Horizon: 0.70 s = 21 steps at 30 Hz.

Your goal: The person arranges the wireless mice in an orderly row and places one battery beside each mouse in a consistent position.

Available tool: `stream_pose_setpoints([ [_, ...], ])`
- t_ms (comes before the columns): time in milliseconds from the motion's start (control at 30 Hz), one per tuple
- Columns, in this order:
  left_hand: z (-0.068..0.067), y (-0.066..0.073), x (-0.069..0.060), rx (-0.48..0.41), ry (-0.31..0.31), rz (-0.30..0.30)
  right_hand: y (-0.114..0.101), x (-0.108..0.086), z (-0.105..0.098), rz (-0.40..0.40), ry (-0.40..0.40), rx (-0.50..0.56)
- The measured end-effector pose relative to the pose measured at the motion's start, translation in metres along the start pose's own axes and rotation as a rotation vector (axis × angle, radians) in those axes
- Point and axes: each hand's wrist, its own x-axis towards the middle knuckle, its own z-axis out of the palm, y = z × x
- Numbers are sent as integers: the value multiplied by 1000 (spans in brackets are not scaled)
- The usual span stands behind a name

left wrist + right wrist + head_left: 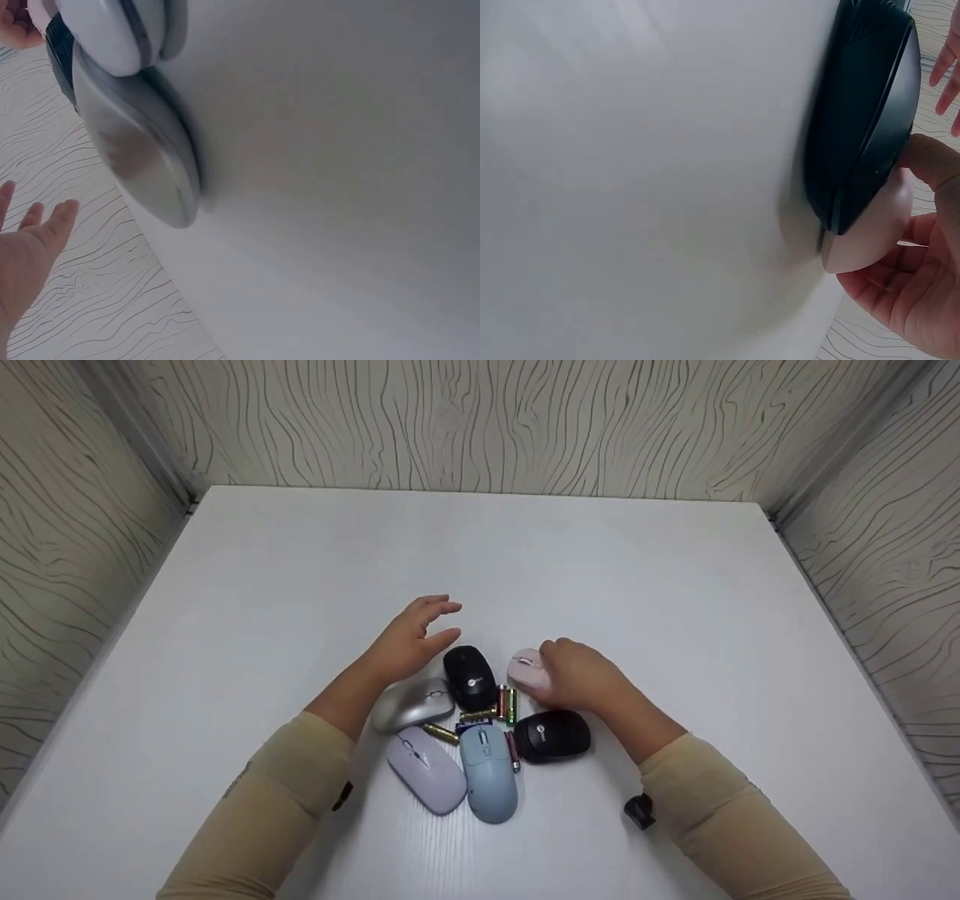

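Observation:
My right hand (pixel 583 675) holds a pale pink computer mouse (pixel 528 670), its fingers curled over the far side and the thumb on the near side, as the right wrist view shows. My left hand (pixel 411 641) is raised beside a black mouse (pixel 468 669), fingers spread and touching nothing. Just below that hand lies a silver mouse (pixel 411 705). Between the mice are several small batteries, among them a green one (pixel 511 707), a gold one (pixel 441 733) and a red one (pixel 513 751). In the right wrist view, a second black mouse (pixel 862 112) partly hides the pink one.
Nearer the body lie a lavender mouse (pixel 427 770) and a light blue mouse (pixel 490 776). Everything rests on a white table (pixel 480 555), with wood-patterned panels (pixel 480 427) behind and at both sides. A small black object (pixel 640 811) shows by the right sleeve.

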Motion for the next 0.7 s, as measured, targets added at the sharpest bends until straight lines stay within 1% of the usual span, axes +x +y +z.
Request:
stream_pose_setpoints([
  [133, 2, 4, 4, 15, 19, 1, 5, 1, -7, 30, 9, 32],
  [267, 5, 10, 11, 34, 59, -6, 12, 3, -17, 72, 15, 77],
  [333, 6, 13, 15, 42, 79, -11, 15, 5, -22, 107, 18, 105],
  [500, 8, 25, 29, 66, 104, -36, 26, 13, -34, 186, 45, 149],
  [567, 8, 30, 36, 80, 107, -47, 31, 16, -38, 224, 54, 168],
  [700, 10, 41, 50, 106, 105, -51, 44, 23, -47, 311, 68, 200],
])
